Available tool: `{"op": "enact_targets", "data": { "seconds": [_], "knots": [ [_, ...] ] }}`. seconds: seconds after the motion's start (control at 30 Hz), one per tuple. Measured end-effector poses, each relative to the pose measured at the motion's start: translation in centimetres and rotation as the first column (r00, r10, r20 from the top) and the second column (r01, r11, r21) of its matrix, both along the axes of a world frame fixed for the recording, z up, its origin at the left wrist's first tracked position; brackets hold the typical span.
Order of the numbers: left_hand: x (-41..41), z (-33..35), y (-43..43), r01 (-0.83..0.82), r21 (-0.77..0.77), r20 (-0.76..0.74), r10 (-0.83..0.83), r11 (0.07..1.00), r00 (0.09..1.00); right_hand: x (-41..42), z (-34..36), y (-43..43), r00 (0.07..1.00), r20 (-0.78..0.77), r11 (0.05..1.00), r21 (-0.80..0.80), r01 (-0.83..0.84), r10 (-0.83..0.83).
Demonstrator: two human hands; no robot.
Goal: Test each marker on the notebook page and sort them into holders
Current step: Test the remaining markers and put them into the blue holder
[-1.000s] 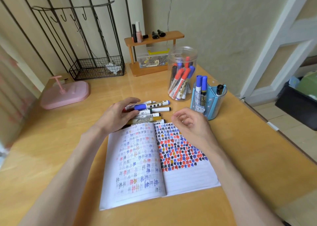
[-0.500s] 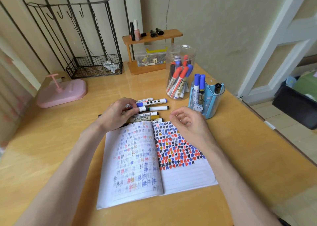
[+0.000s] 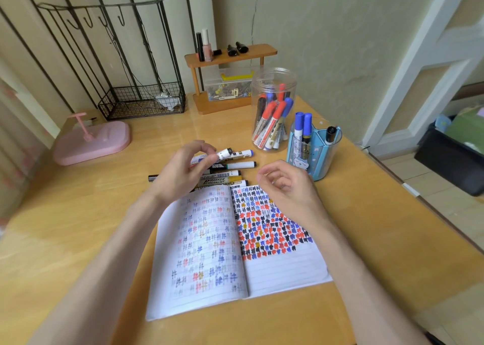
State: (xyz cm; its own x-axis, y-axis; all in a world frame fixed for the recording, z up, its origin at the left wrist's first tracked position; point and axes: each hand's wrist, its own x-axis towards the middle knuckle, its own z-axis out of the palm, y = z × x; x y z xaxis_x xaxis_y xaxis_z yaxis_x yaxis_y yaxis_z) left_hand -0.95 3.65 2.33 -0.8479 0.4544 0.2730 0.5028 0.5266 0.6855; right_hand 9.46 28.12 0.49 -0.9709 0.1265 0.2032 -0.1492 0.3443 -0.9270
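The left hand (image 3: 183, 173) pinches a marker (image 3: 222, 156) just above the pile (image 3: 230, 179) beyond the notebook (image 3: 275, 268), while the right hand (image 3: 286, 186) hovers alongside, loosely curled and empty, likely poised to uncap it.

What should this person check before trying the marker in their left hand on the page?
1. Marker gripped: ok. The left hand pinches the marker above the loose markers.
2. Cap off: cannot tell. The hand hides that end.
3. Right hand free: ok. It hovers loosely curled and holds nothing.
4. Blank space: ok. The notebook has unmarked lines low on its right page.
5. Holders ready: ok. The clear jar and the blue holder stand upright beyond the notebook.
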Motion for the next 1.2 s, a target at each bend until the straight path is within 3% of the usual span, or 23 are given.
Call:
{"op": "enact_targets", "data": {
  "seconds": [0.23, 0.37, 0.5, 0.67, 0.8, 1.07, 1.2],
  "knots": [
    [5.4, 0.4, 3.7, 0.133, -0.012, -0.084, -0.134, 0.991, 0.987, 0.4, 0.9, -0.7, 0.994, -0.028, 0.977, -0.179, -0.112, 0.109],
    [7.0, 0.2, 3.9, 0.070, -0.009, -0.096, -0.071, 0.997, 0.993, 0.6, 1.1, -0.4, 0.997, -0.038, 0.970, -0.229, -0.078, 0.071],
    [8.1, 0.2, 2.1, -0.015, -0.147, -0.157, -0.008, 0.989, 0.988, 1.1, 1.6, 0.4, 0.999, -0.030, 0.936, -0.351, 0.010, -0.022],
    [10.0, -0.2, 2.2, -0.041, -0.079, -0.163, 0.027, 0.996, 0.986, 1.9, 1.6, -0.4, 0.999, 0.051, 0.882, -0.472, 0.015, 0.010],
    [11.3, -0.5, 4.3, -0.032, 0.007, -0.157, 0.033, 0.999, 0.987, 2.5, 1.3, -1.4, 0.980, 0.107, 0.910, -0.398, -0.114, 0.169],
    [12.1, -1.1, 4.1, -0.047, -0.184, -0.322, -0.015, 0.982, 0.947, 2.5, 1.7, -0.9, 0.988, 0.134, 0.949, -0.312, -0.035, 0.081],
    [12.6, -1.2, 4.0, 0.006, -0.226, -0.270, -0.068, 0.974, 0.960, 2.5, 1.8, -1.0, 0.985, 0.109, 0.948, -0.302, -0.098, 0.136]
  ]
}}
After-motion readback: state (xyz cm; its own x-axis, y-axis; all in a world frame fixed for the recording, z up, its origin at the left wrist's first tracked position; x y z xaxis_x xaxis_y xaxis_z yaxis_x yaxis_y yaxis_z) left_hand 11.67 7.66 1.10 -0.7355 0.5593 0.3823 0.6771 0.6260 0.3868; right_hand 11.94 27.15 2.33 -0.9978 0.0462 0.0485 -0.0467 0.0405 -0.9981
